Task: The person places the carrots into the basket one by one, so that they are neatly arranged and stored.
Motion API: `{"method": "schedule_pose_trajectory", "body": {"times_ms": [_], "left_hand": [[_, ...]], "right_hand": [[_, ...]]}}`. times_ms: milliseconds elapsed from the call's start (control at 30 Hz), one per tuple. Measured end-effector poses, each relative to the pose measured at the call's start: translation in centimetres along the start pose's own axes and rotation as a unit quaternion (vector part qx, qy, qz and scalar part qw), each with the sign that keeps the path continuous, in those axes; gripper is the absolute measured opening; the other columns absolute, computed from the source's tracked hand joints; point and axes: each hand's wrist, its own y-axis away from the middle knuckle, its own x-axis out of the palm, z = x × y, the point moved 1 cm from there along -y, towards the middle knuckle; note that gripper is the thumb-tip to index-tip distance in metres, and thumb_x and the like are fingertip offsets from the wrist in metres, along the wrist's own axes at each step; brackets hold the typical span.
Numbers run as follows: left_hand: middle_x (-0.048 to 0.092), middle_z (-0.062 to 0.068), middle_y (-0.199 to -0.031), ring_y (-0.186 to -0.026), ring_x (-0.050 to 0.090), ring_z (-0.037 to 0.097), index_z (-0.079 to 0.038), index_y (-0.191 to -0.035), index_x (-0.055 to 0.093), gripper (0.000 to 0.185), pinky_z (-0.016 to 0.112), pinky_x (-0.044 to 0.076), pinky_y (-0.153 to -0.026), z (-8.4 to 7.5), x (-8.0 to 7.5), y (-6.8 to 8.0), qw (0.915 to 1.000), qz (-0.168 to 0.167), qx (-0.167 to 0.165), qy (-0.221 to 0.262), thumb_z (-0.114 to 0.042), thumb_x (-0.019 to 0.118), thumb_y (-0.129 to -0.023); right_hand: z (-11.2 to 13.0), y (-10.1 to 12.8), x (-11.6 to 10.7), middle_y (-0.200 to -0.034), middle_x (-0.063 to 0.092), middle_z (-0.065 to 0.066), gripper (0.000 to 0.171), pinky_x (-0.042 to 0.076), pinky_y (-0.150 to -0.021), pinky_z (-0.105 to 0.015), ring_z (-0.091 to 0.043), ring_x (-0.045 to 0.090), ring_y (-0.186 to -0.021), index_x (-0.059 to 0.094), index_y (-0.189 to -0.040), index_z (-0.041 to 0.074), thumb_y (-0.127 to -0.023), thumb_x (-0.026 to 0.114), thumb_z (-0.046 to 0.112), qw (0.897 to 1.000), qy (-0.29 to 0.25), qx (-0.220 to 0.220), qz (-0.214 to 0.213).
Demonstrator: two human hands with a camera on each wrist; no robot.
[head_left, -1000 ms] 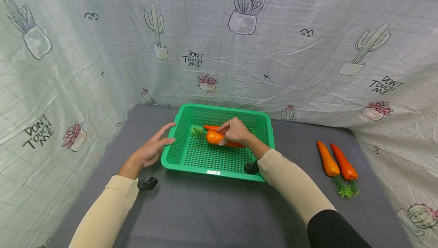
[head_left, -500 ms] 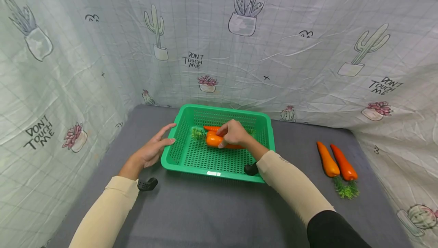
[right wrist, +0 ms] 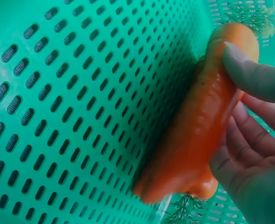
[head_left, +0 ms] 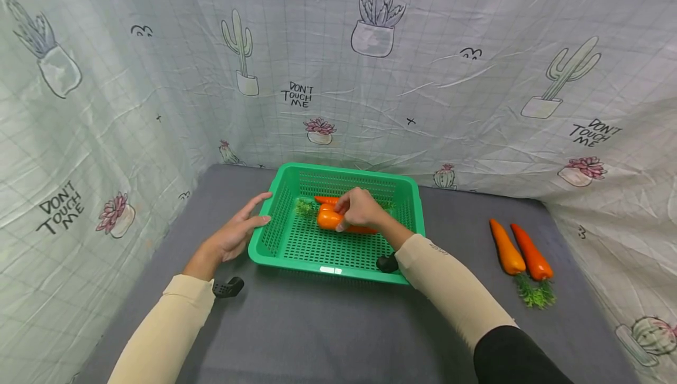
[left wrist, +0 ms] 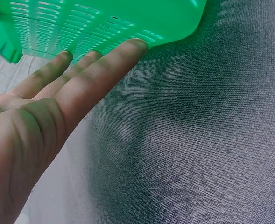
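Note:
A green perforated basket (head_left: 275, 253) sits on the grey table. Inside it my right hand (head_left: 359, 209) grips an orange carrot (head_left: 329, 219) lying on the basket floor; a second carrot (head_left: 325, 199) lies just behind it. In the right wrist view my thumb and fingers (right wrist: 249, 74) curl round the carrot (right wrist: 202, 135) over the basket floor (right wrist: 72, 116). My left hand (head_left: 235, 232) rests open, straight fingers (left wrist: 104, 70) against the basket's left outer wall (left wrist: 104, 28).
Two more carrots (head_left: 520, 253) with green tops lie side by side on the table at the right. Patterned cloth walls (head_left: 370, 78) close in the back and both sides. Grey table surface (head_left: 317, 325) stretches toward me in front of the basket.
My right hand with the carrot has shifted very slightly left in the basket. The left hand stays against the basket wall.

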Motion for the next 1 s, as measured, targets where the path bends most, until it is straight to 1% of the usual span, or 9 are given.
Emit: {"method": "schedule_pose_trajectory", "body": {"times_ms": [167,267,367,500,700,933,1000], "left_hand": [[0.027,0.024,-0.164,-0.12,0.065,0.018,-0.041,-0.166,0.013,0.072,0.039,0.057,-0.094,0.0,0.07,0.0,1.0,0.002,0.0,0.003,-0.028,0.055,-0.109],[0.028,0.024,-0.163,-0.12,0.065,0.018,-0.041,-0.165,0.013,0.072,0.039,0.057,-0.094,-0.06,0.1,0.03,1.0,0.0,-0.001,0.002,-0.028,0.055,-0.109],[0.029,0.025,-0.163,-0.12,0.065,0.019,-0.041,-0.165,0.013,0.072,0.04,0.057,-0.094,-0.12,0.17,0.01,1.0,-0.001,-0.002,0.002,-0.028,0.056,-0.109],[0.026,0.024,-0.165,-0.122,0.064,0.019,-0.041,-0.166,0.013,0.072,0.04,0.057,-0.094,-0.16,0.21,0.0,1.0,-0.002,-0.003,-0.002,-0.028,0.055,-0.109],[0.03,0.025,-0.163,-0.119,0.066,0.019,-0.04,-0.166,0.013,0.072,0.041,0.058,-0.093,-0.2,0.26,-0.01,1.0,-0.001,-0.001,0.004,-0.027,0.055,-0.109],[0.024,0.023,-0.165,-0.122,0.063,0.02,-0.041,-0.165,0.013,0.071,0.041,0.057,-0.094,-0.19,0.12,0.03,1.0,-0.001,-0.004,0.001,-0.028,0.055,-0.109],[0.025,0.024,-0.165,-0.122,0.064,0.019,-0.041,-0.165,0.013,0.071,0.041,0.057,-0.094,-0.13,0.05,0.04,1.0,-0.001,-0.004,0.001,-0.029,0.054,-0.11]], "right_hand": [[-0.16,-0.14,0.15,-0.095,0.077,-0.006,0.039,0.058,-0.075,-0.031,-0.017,0.067,-0.082,0.08,-0.101,0.005,-0.069,0.099,0.016,0.997,0.071,-0.017,0.011],[-0.13,-0.1,0.22,-0.09,0.076,-0.005,0.029,0.056,-0.071,-0.031,-0.017,0.065,-0.077,0.079,-0.092,0.008,-0.074,0.097,0.02,0.994,0.102,-0.024,0.019],[-0.07,-0.04,0.2,-0.086,0.074,-0.003,0.022,0.054,-0.068,-0.031,-0.018,0.063,-0.074,0.077,-0.082,0.011,-0.077,0.094,0.022,0.992,0.119,-0.018,0.024],[-0.11,-0.02,0.16,-0.083,0.073,-0.001,0.021,0.053,-0.067,-0.031,-0.018,0.062,-0.073,0.075,-0.078,0.013,-0.079,0.093,0.022,0.993,0.117,-0.007,0.026],[-0.13,0.04,0.01,-0.085,0.075,-0.004,0.018,0.055,-0.07,-0.031,-0.018,0.065,-0.075,0.077,-0.083,0.011,-0.08,0.092,0.019,0.995,0.095,-0.009,0.025],[-0.2,0.12,-0.26,-0.086,0.075,-0.005,0.016,0.054,-0.069,-0.03,-0.018,0.064,-0.077,0.079,-0.087,0.009,-0.08,0.091,0.014,0.999,0.043,0.003,0.032],[-0.18,0.2,-0.33,-0.085,0.075,-0.005,0.014,0.054,-0.068,-0.03,-0.019,0.064,-0.077,0.079,-0.088,0.009,-0.081,0.09,0.014,0.999,0.029,0.005,0.034]]}}
